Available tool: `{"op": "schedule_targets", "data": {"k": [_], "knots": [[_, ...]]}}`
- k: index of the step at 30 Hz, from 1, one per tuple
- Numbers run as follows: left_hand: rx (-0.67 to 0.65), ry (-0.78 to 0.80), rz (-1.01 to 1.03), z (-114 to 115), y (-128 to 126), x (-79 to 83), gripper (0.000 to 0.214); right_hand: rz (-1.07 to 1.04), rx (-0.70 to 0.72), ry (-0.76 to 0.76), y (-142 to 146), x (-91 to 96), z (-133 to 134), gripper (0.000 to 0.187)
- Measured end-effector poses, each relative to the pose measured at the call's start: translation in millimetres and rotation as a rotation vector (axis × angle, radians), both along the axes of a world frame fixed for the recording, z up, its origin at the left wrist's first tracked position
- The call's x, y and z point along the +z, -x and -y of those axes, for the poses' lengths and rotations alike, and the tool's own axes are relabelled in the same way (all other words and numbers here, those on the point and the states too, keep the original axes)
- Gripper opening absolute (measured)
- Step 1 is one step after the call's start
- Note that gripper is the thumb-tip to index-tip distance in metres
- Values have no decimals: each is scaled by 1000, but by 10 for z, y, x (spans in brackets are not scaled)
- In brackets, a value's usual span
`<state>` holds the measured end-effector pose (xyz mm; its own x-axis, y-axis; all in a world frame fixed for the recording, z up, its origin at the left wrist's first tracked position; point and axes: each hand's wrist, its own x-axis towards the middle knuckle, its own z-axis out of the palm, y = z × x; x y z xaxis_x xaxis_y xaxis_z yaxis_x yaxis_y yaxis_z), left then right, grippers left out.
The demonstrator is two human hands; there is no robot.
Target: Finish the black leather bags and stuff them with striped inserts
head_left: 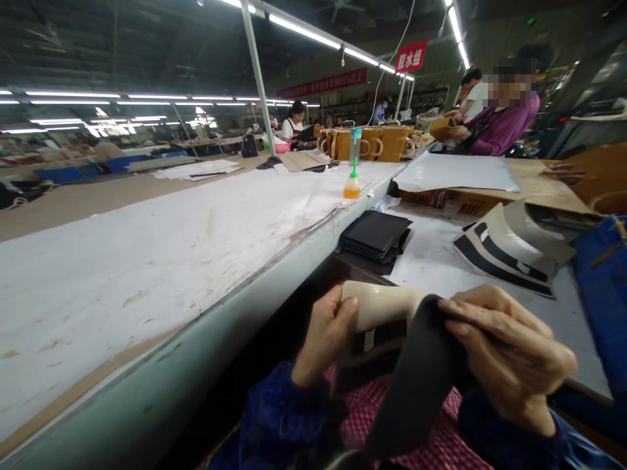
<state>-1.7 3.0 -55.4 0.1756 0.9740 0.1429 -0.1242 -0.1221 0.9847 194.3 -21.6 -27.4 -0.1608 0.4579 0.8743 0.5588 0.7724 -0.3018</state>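
My left hand [329,334] pinches the left end of a curved beige panel [382,303] between thumb and fingers. Dark strips and a small pale patch show on the panel's lower face. A black sheet [416,385] hangs over the panel's right part and drapes down across my lap. With fingertips pressed together, my right hand [509,346] grips the top edge of this black sheet where it meets the panel. Both pieces are held in the air above a red checked apron [367,408]. The black sheet hides part of the panel.
A stack of black sheets [375,235] lies beyond my hands. More beige panels with black strips [514,245] rest at right, near a blue crate [602,274]. A glue bottle [351,186] stands on the long white-covered table [147,261]. Co-workers [509,124] are farther back.
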Motion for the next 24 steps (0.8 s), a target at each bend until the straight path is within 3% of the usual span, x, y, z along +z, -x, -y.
{"op": "schedule_targets", "data": {"k": [3, 7, 16, 24], "knots": [[-10, -62, -3, 105, 34, 130, 26, 84, 83, -20, 68, 26, -56, 29], [-21, -46, 17, 214, 57, 243, 27, 216, 20, -68, 217, 55, -139, 20], [-30, -150, 19, 268, 98, 289, 26, 227, -68, -123, 329, 92, -77, 18], [-44, -172, 6, 323, 93, 325, 29, 180, -56, -118, 339, 68, -53, 32]]}}
